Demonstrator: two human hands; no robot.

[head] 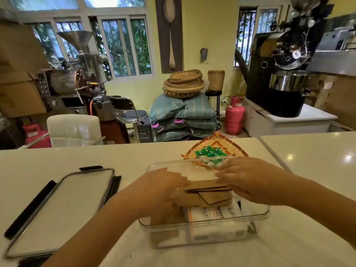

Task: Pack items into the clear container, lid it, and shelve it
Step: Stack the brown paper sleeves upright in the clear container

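Note:
A clear rectangular container (204,224) stands on the white counter in front of me. Inside lie brown paper packets (210,191) stacked over a white packet with orange print (212,213). My left hand (161,187) grips the left end of the brown packets, and my right hand (252,180) holds their right end, both over the container's opening. The container's lid (57,207), clear with black clips, lies flat on the counter to the left. Behind the container a woven tray (215,145) holds several green sachets (209,152).
A seam separates this counter from a second one (312,151) at right. Beyond the counter are a white chair (74,130), stacked sacks (183,116) with baskets, a pink gas cylinder (234,114) and roasting machines (285,60).

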